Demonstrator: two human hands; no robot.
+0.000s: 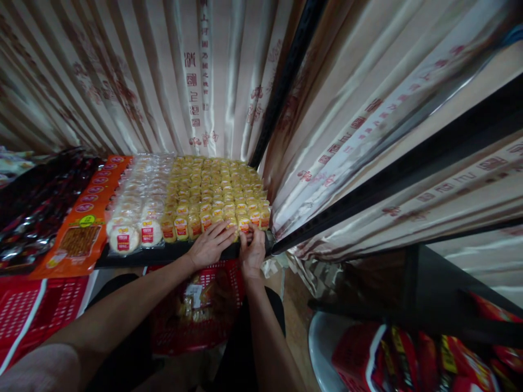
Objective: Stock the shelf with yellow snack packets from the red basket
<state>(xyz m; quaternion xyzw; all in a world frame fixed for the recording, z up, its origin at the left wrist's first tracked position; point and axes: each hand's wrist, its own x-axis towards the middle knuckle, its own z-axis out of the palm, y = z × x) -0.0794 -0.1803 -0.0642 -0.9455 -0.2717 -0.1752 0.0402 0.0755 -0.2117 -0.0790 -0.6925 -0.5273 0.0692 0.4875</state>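
Observation:
Rows of small yellow wrapped cakes (196, 188) with red labels stand packed close together on the shelf, near its right end. My left hand (210, 245) lies along the front row, its fingers stretched out and touching the wrappers, holding nothing that I can see. At the front right, my right hand (252, 253) has its fingers bent around one yellow wrapped cake (244, 224). Part of that cake is hidden behind the fingertips. Beside the yellow rows, to the left, are rows of larger white round wrapped cakes (125, 239).
An orange snack bag (77, 237) and dark shiny packets (41, 201) fill the shelf's left. Below stands a red basket (163, 332) with packets inside; another red basket (49, 310) is at left. Curtains (220, 81) and a black shelf post (286, 81) border the shelf.

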